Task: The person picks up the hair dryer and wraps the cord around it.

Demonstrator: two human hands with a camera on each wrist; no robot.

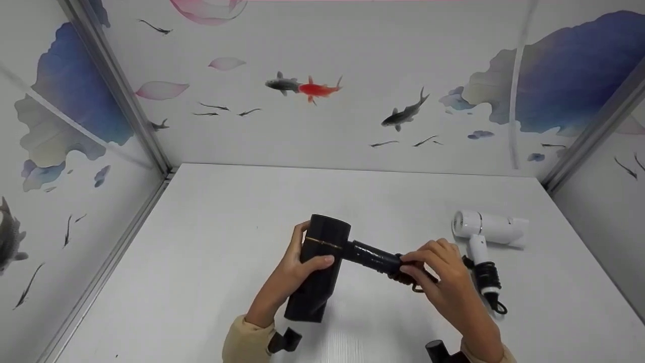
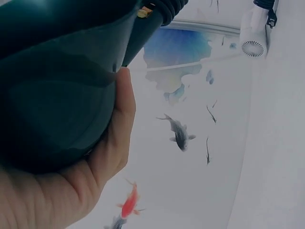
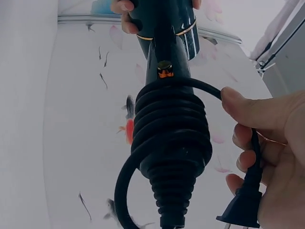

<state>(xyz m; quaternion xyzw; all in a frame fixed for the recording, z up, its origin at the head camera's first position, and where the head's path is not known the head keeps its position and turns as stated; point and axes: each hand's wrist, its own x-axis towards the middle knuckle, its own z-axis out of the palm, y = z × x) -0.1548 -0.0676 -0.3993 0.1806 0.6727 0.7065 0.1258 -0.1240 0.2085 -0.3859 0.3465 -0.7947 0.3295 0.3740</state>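
Observation:
A black hair dryer with a thin gold band is held above the table. My left hand grips its barrel, the thumb lying across the near side. In the left wrist view the dark barrel hides most of the fingers. The black power cord is wound in several turns round the handle, near its end. My right hand pinches the cord's free end between thumb and fingers, and the plug hangs below those fingers with its prongs downward.
To the right on the white table lies a white hair dryer, its black cord wrapped round the handle. Printed panels with fish and petals stand at the back and both sides.

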